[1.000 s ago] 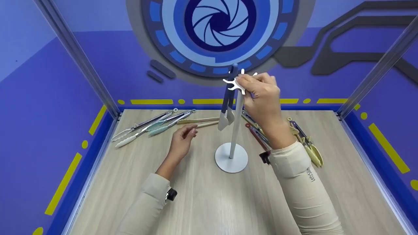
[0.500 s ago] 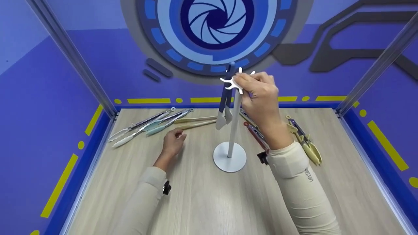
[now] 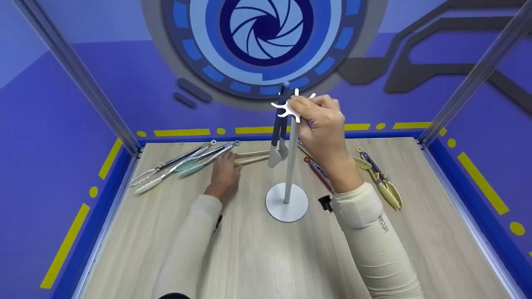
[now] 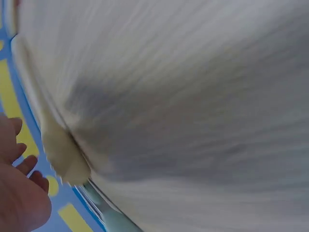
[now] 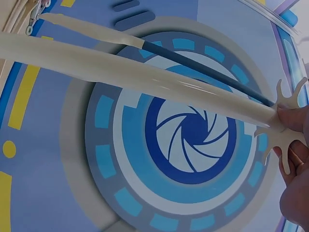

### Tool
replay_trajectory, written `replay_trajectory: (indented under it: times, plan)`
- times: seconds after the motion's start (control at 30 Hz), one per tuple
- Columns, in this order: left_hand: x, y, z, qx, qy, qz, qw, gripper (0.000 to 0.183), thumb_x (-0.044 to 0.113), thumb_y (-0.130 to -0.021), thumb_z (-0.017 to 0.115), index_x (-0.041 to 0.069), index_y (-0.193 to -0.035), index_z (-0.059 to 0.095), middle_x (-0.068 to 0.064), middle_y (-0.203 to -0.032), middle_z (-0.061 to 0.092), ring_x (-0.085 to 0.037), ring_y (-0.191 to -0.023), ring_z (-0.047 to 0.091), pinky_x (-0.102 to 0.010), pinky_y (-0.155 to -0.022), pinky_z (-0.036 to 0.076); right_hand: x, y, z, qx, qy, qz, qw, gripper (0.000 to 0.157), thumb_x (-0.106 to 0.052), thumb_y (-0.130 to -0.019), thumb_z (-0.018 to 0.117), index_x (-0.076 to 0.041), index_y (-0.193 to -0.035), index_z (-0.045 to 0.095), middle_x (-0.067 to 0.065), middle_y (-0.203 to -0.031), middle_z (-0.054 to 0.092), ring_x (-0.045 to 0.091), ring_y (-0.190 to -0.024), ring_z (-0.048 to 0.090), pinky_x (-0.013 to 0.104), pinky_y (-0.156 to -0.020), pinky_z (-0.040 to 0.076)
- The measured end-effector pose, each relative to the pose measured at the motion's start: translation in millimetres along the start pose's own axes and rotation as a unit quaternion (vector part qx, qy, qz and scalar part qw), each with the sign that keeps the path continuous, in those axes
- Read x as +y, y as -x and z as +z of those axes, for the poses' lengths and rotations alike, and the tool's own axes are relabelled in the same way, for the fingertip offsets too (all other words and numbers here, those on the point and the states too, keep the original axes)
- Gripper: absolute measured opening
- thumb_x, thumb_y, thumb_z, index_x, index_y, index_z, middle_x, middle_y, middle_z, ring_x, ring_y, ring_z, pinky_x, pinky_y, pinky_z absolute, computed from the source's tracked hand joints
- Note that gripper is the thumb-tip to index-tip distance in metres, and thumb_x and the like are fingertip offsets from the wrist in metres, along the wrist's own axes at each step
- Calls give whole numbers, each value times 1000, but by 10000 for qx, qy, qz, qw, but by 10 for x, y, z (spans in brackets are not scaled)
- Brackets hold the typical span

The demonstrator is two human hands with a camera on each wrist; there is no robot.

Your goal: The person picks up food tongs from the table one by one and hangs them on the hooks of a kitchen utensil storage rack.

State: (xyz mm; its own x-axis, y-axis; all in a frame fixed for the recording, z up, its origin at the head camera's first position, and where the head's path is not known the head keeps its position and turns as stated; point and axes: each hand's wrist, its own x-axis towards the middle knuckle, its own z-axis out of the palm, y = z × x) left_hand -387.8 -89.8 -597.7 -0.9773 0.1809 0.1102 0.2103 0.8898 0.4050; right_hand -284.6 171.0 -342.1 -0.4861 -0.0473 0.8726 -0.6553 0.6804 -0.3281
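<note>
My right hand (image 3: 324, 124) grips the white hooked top (image 3: 286, 109) of an upright stand (image 3: 291, 162), its thumb over the hooks. Dark blue tongs (image 3: 278, 126) with pale grey ends hang from the stand's left side; in the right wrist view they run beside the pole (image 5: 145, 89). My left hand (image 3: 225, 176) is over the far left of the table, at the head end of beige tongs (image 3: 253, 160). In the left wrist view its fingers (image 4: 26, 164) are loosely bent beside the beige tongs' scalloped head (image 4: 65, 157), holding nothing.
Teal tongs (image 3: 193, 168) and white-tipped tongs (image 3: 151, 185) lie left of my left hand. Red-handled tongs (image 3: 318, 172) and yellow tongs (image 3: 390, 195) lie on the right, partly behind my right arm. A blue patterned wall (image 3: 191, 116) closes the table's back edge.
My left hand has drawn back left from the beige tongs' middle, then reached farther toward the back at their left end. My right hand keeps its grip on the stand's top.
</note>
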Motion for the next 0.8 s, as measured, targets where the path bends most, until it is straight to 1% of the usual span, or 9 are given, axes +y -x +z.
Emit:
replay_trajectory:
  times: [0.07, 0.13, 0.2, 0.23, 0.27, 0.4, 0.53, 0.7, 0.8]
  plan:
    - [82, -39, 91, -332, -288, 123, 9990, 54, 23, -108, 62, 5, -157, 49, -17, -168, 45, -40, -161, 34, -57, -131, 30, 5, 6, -2, -30, -13, 31, 10000, 19, -2, -98, 73, -11, -110, 86, 6, -111, 84, 29, -93, 69, 44, -84, 43]
    - [167, -70, 172, -608, -490, 178, 9968, 58, 25, -110, 59, 8, -162, 42, -16, -174, 35, -39, -167, 22, -58, -134, 23, 16, 9, -14, -25, -31, 91, 10000, 19, -3, -97, 74, -11, -110, 86, 6, -111, 84, 29, -94, 69, 44, -85, 43]
    - [225, -100, 260, -748, -644, 203, 9949, 59, 25, -110, 57, 10, -164, 40, -16, -176, 30, -40, -168, 16, -60, -135, 18, 26, 12, -26, -17, -25, 137, 9999, 19, -3, -97, 74, -11, -110, 86, 7, -111, 84, 29, -94, 69, 43, -85, 43]
    - [239, -116, 304, -763, -663, 214, 9946, 58, 25, -111, 57, 10, -164, 40, -18, -176, 29, -41, -168, 15, -59, -136, 14, 31, 14, -30, -25, -10, 150, 9999, 19, -3, -98, 73, -11, -110, 86, 7, -111, 84, 29, -94, 69, 43, -85, 43]
    - [248, -129, 343, -779, -688, 176, 9944, 57, 24, -111, 56, 11, -164, 41, -18, -177, 28, -40, -168, 15, -59, -136, 12, 35, 16, -33, -45, 9, 159, 9999, 19, -3, -98, 73, -11, -110, 86, 7, -112, 84, 29, -94, 70, 43, -85, 43]
    - [217, -179, 484, -624, -635, 4, 9960, 50, 21, -110, 57, 16, -160, 51, -19, -174, 34, -41, -167, 20, -65, -134, 16, 39, 30, -31, -138, 97, 173, 9997, 20, -5, -100, 71, -11, -112, 85, 7, -113, 83, 29, -95, 70, 43, -85, 44]
    - [180, -206, 518, -448, -444, -89, 9980, 43, 18, -111, 54, 21, -154, 59, -18, -169, 41, -41, -164, 28, -69, -128, 25, 32, 32, -25, -136, 63, 202, 9997, 21, -3, -99, 72, -12, -112, 85, 6, -113, 84, 29, -95, 70, 43, -86, 45]
    - [159, -198, 499, -551, -244, -221, 9979, 43, 20, -113, 45, 26, -153, 60, -16, -169, 40, -39, -164, 27, -71, -126, 27, 15, 18, -30, -171, 31, 220, 9996, 22, -3, -98, 72, -13, -112, 85, 5, -114, 83, 29, -95, 70, 44, -87, 45]
    - [175, -190, 487, -661, -105, -305, 9973, 44, 21, -114, 43, 27, -153, 60, -16, -170, 37, -39, -164, 25, -73, -126, 26, 14, 2, -43, -166, 39, 258, 9995, 21, -4, -99, 72, -12, -113, 85, 6, -114, 83, 29, -95, 69, 43, -87, 44]
